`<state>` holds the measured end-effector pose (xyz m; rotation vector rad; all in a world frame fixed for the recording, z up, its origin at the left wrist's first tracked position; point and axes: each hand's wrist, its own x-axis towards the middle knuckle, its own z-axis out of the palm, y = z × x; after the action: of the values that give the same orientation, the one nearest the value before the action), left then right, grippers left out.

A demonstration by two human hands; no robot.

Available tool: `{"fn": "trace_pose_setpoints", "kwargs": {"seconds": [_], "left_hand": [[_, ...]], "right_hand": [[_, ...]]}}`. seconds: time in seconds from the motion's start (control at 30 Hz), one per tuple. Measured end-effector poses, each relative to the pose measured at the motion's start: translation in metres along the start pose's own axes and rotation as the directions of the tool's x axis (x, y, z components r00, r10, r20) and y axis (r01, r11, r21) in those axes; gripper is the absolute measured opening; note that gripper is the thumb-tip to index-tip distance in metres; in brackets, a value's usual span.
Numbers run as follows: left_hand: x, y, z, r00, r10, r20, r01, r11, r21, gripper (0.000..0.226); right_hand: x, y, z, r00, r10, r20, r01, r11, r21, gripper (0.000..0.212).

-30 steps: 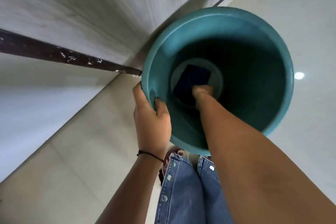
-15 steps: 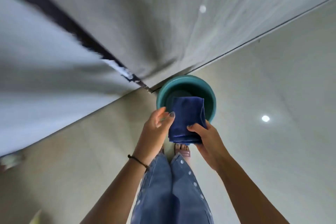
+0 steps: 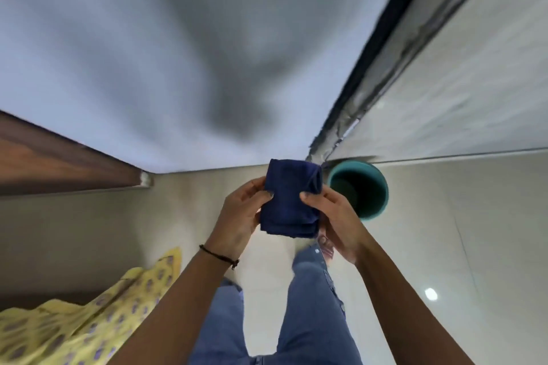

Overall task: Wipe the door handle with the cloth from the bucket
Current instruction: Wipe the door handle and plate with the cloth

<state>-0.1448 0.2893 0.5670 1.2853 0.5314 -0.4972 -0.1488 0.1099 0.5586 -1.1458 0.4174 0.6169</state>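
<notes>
Lifted clear of the bucket (image 3: pixel 374 184) now, folded blue cloth (image 3: pixel 289 198) pinched between left hand (image 3: pixel 241 218) and right hand (image 3: pixel 333 216), above jeans (image 3: pixel 311 305); bucket on floor just right.

Soft, even indoor light, fairly bright. A lamp's glare spot (image 3: pixel 431 294) shines on the glossy floor (image 3: pixel 444 216) at 4 o'clock. A blurred dark shadow (image 3: pixel 237 92) smears across the wall (image 3: pixel 89 38) toward 12 o'clock. Motion blur softens the wall, the frame (image 3: pixel 385 53) at 1 o'clock and the yellow fabric (image 3: pixel 74 320) at 8 o'clock. Wide-angle distortion bends lines near the edges.
</notes>
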Motion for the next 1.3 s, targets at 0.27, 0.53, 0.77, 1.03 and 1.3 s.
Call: {"fn": "trace_pose_setpoints", "kwargs": {"seconds": [0.27,0.53,0.77,1.03,1.3], "left_hand": [[-0.098,0.073,-0.238,0.911,0.3,-0.283,-0.319,0.948,-0.023,0.024],[-0.119,0.167,-0.383,0.577,0.557,-0.597,-0.55,0.806,0.22,0.028],[-0.1,0.243,-0.475,0.339,0.753,-0.564,-0.51,0.651,0.563,0.039],[-0.042,0.306,-0.516,0.019,0.991,-0.133,-0.367,0.131,0.921,0.063],[-0.002,0.322,-0.553,-0.09,0.975,0.205,-0.222,-0.22,0.95,0.09]], "right_hand": [[0.011,0.04,0.265,0.99,-0.139,0.022,0.141,0.986,-0.089,0.022],[0.046,-0.012,0.42,0.792,-0.61,-0.011,0.571,0.748,-0.338,0.02],[0.097,-0.07,0.527,0.456,-0.887,0.071,0.83,0.395,-0.394,0.029],[0.151,-0.069,0.599,0.375,-0.842,0.387,0.617,-0.085,-0.782,0.031],[0.164,-0.045,0.622,0.467,-0.745,0.475,0.312,-0.364,-0.878,0.05]]}}
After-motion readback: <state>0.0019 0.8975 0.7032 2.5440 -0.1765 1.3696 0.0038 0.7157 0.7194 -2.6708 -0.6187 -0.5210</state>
